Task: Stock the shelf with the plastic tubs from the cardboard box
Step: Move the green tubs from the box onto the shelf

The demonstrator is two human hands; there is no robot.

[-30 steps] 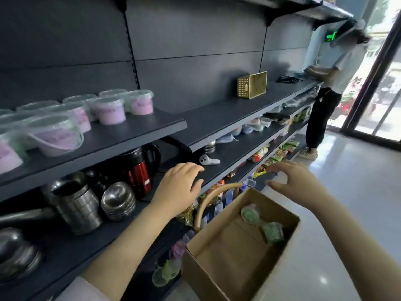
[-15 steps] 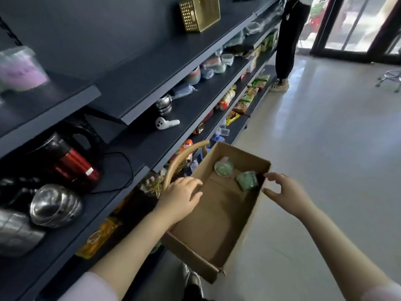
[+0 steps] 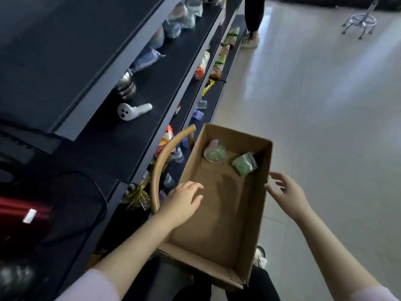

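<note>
While two tubs (image 3: 230, 157) lie in the cardboard box (image 3: 217, 216), both hands (image 3: 184, 200) hover released — nothing grasped.

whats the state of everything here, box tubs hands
cardboard box, top open, two tubs at its far end
pale tub, on its side
green tub, tipped over
left hand, open, over the box's left rim, holding nothing
right hand, open, by the box's right wall, holding nothing

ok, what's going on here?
A person stands over a cardboard box beside dark shelving. Two green plastic tubs lie on their sides at its far end. The left hand is over the box's left wall and the right hand by its right rim. Both hands are open, holding nothing.
</note>
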